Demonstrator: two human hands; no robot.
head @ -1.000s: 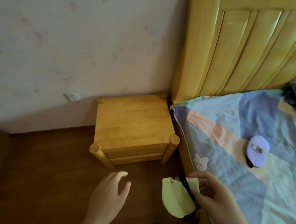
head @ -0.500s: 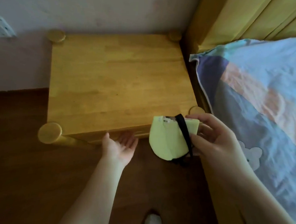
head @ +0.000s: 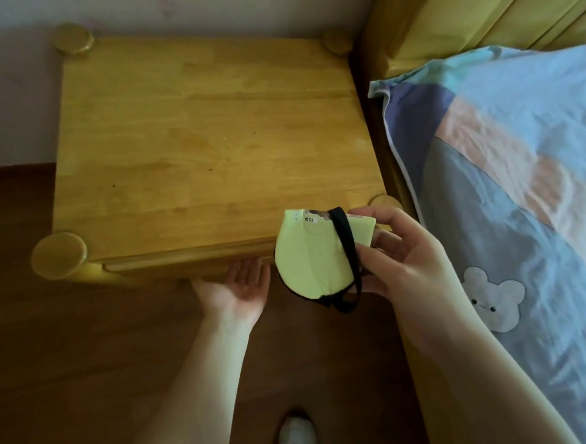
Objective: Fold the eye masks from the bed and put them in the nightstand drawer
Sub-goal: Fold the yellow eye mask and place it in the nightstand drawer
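Head view: the right hand [head: 409, 260] pinches a folded pale-green eye mask [head: 308, 257] at its edge, black strap [head: 346, 252] looped across it, held in the air just off the front right corner of the wooden nightstand [head: 200, 140]. The left hand [head: 236, 287] is palm up, fingers tucked under the drawer front [head: 179, 266], gripping nothing else. The patchwork bedsheet [head: 514, 166] lies right.

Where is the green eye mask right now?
The folded green eye mask is held in the right hand, just in front of the nightstand near its bed-side front corner, with the left hand below.
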